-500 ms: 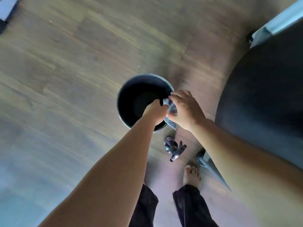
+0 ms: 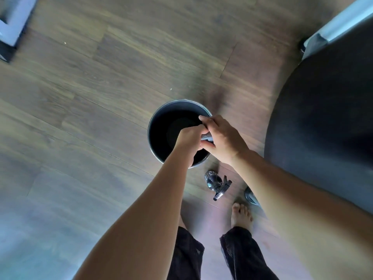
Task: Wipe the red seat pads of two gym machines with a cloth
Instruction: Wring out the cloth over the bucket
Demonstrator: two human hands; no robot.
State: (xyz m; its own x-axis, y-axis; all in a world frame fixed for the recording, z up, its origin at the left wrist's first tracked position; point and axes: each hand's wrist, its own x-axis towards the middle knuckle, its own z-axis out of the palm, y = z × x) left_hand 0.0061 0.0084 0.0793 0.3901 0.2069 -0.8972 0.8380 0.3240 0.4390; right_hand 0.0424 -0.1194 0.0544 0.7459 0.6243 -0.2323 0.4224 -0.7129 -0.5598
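A small grey cloth (image 2: pixel 206 136) is bunched between both my hands above a round dark bucket (image 2: pixel 161 118) that stands on the wooden floor. My left hand (image 2: pixel 190 138) grips one end of the cloth in a fist. My right hand (image 2: pixel 221 136) curls its fingers round the other end, right against the left hand. Most of the cloth is hidden inside the two hands. No red seat pad shows in the head view.
A dark spray bottle (image 2: pixel 216 182) lies on the floor just in front of my bare foot (image 2: pixel 241 216). A large dark rounded pad (image 2: pixel 327 122) with a pale frame (image 2: pixel 341 19) fills the right side. A white and black base (image 2: pixel 12 27) sits top left.
Both hands have closed tighter round the cloth, so less of it shows. The right hand's fingers have turned over the cloth.
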